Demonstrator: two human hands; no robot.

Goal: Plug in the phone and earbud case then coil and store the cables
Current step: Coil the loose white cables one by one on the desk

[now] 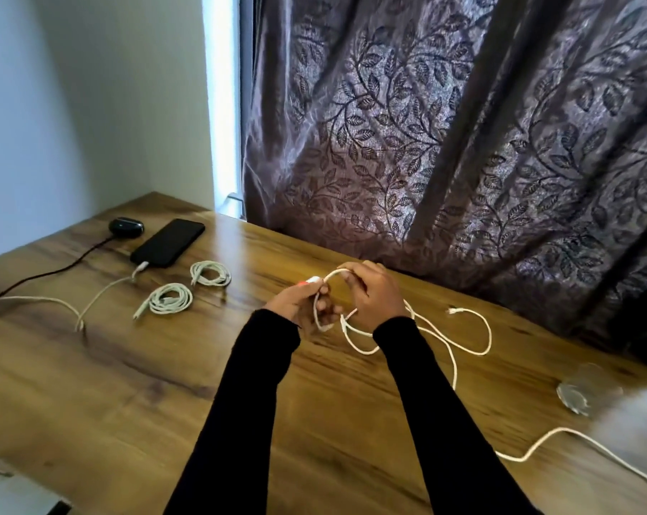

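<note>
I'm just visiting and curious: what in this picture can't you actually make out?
- Head view: where the thin white cable gripped by the left hand and right hand ends; the right edge cuts it.
- The clear round object on the brown wooden table: blurred.
- The black oval earbud case: its port is too small.

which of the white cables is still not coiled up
The white cable held in both hands, left hand and right hand; it sprawls loose, while two coiled cables lie bundled near the phone.

Phone [167, 242] on table [128, 384] at 10 o'clock, earbud case [125, 227] just left; two coiled cables [170, 298] nearer; loose cable [452, 340] at 2 o'clock.
</note>
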